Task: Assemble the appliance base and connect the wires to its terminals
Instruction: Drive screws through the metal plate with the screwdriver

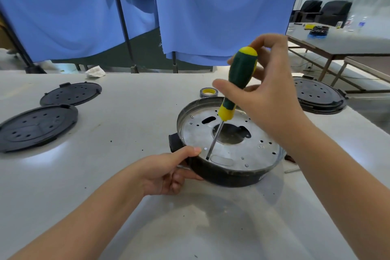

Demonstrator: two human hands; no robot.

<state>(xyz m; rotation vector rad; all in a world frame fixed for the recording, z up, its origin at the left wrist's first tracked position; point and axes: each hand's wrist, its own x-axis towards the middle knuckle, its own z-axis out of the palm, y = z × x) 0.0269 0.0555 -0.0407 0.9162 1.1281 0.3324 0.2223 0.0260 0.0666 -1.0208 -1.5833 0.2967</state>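
While left hand (168,172) is gripping appliance base (230,172) rim, right hand (261,91) is grasping screwdriver (238,84), driving screw into metal plate (232,150); no wires showing, wiring seemingly remaining.

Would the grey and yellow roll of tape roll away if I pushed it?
Probably not as it sits: the grey roll of tape with a yellow core lies flat on the white table, so it would likely slide. Stood on edge, its round shape could roll. It looks small and hollow, so likely light.

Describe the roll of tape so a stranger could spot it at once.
Start at the round appliance base in the middle of the white table. Just behind its far rim lies the roll of tape. It is the only small ring there, grey with a yellow core.
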